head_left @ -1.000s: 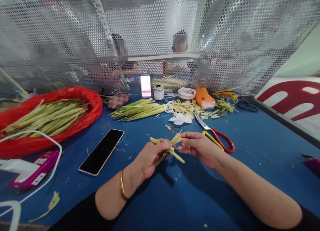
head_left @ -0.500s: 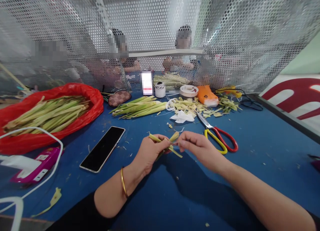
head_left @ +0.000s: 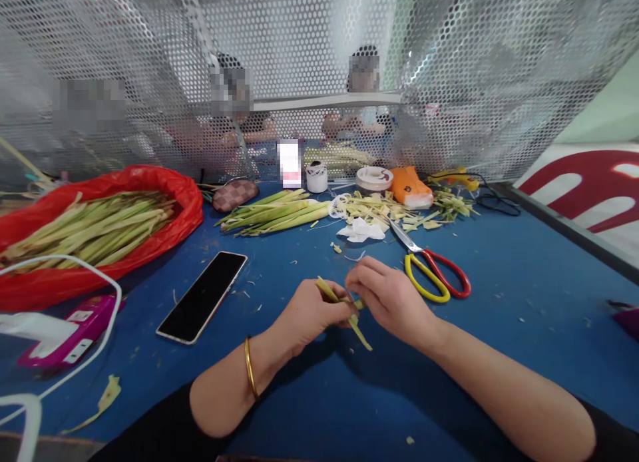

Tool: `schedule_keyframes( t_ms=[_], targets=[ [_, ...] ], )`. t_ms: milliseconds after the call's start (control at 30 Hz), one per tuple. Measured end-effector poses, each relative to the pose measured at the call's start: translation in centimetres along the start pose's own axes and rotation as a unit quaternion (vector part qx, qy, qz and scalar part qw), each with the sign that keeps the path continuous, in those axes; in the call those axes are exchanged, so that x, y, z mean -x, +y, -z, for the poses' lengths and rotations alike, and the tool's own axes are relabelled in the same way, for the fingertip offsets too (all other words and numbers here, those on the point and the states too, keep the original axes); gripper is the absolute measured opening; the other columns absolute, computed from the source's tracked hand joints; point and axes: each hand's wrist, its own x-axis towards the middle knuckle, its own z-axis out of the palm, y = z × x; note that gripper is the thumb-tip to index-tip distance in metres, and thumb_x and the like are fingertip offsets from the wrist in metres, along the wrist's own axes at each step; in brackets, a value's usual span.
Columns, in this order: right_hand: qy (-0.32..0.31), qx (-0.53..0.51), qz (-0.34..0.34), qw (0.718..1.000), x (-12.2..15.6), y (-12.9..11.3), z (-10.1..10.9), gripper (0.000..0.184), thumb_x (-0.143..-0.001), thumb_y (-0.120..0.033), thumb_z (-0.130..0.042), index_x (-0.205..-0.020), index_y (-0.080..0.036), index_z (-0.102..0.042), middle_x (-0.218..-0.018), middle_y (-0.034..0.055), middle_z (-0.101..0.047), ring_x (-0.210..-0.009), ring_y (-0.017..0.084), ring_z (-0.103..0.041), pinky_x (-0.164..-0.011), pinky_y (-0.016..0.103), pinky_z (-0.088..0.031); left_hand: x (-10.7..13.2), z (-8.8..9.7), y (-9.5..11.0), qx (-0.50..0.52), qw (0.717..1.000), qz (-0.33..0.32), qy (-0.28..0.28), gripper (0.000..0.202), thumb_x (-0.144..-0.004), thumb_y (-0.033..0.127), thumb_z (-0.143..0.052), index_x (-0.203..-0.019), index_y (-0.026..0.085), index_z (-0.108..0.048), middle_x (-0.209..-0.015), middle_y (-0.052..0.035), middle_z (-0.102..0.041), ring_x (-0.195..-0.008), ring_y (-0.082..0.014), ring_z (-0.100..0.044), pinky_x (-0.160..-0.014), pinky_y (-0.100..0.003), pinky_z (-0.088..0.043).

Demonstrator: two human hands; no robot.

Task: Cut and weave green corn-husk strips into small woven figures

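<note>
My left hand (head_left: 314, 312) is closed around pale green leaf strips (head_left: 360, 333), with one end poking up past the knuckles and another slanting down below the thumb. Right beside it, my right hand (head_left: 388, 301) has thumb and fingers pinched together at the strips. Whatever sits in that pinch is too small and covered to make out. Scissors (head_left: 418, 251) with one yellow and one red handle lie just beyond the right hand. Farther back rests a bundle of green leaves (head_left: 279, 214), and a crumpled white tissue (head_left: 361, 230) is near some cut leaf scraps (head_left: 377, 206).
On the left are a red plastic bag (head_left: 192, 202) full of leaves, a black phone (head_left: 202, 299) and a purple power strip (head_left: 94, 329) with a white cable. A tape roll (head_left: 374, 179) and an orange tissue pack (head_left: 410, 186) stand before a perforated screen (head_left: 304, 42); people sit behind it.
Both hands have come slightly lower and the left has shifted right. The leaf strips have turned steeper, and my right hand has rotated, its fingers now bent down over them. The view has shifted slightly.
</note>
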Motion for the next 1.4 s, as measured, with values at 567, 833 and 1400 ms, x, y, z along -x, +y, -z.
schedule_keyframes(
  t_ms=[567,833,1400],
  targets=[
    [-0.112,-0.391,-0.444,0.798,-0.9,-0.4,-0.4,0.014,-0.076,-0.022,-0.056,-0.062,-0.018,-0.054,-0.042,-0.0072,-0.050,-0.027,0.006,-0.042,-0.028,0.016,-0.034,1.0,0.1,-0.4,-0.344,0.870,-0.351,0.043,0.017,-0.079,0.019,-0.060,-0.086,0.025,-0.074,-0.085,-0.0055,-0.074,-0.077,-0.0180,-0.067,-0.075,-0.026,-0.046],
    [-0.152,-0.491,-0.483,0.709,-1.0,0.0,-0.1,0.006,-0.066,-0.019,-0.056,-0.061,-0.016,-0.058,-0.042,-0.0065,-0.052,-0.028,0.005,-0.040,-0.033,0.019,-0.042,1.3,0.0,0.1,-0.290,0.888,-0.350,0.068,0.017,-0.078,0.017,-0.061,-0.081,0.023,-0.077,-0.083,-0.0052,-0.074,-0.074,-0.0165,-0.067,-0.074,-0.025,-0.048],
    [0.009,0.068,0.009,0.998,0.2,-0.8,-0.1,0.020,-0.091,-0.013,-0.041,-0.083,-0.019,-0.058,-0.093,0.0090,-0.062,-0.081,0.018,-0.058,-0.069,0.029,-0.043,-0.5,0.4,-0.1,0.041,0.987,-0.065,0.141,0.013,-0.057,0.022,-0.075,-0.066,0.013,-0.072,-0.056,-0.0013,-0.063,-0.053,-0.0110,-0.054,-0.054,-0.022,-0.042]
  ],
)
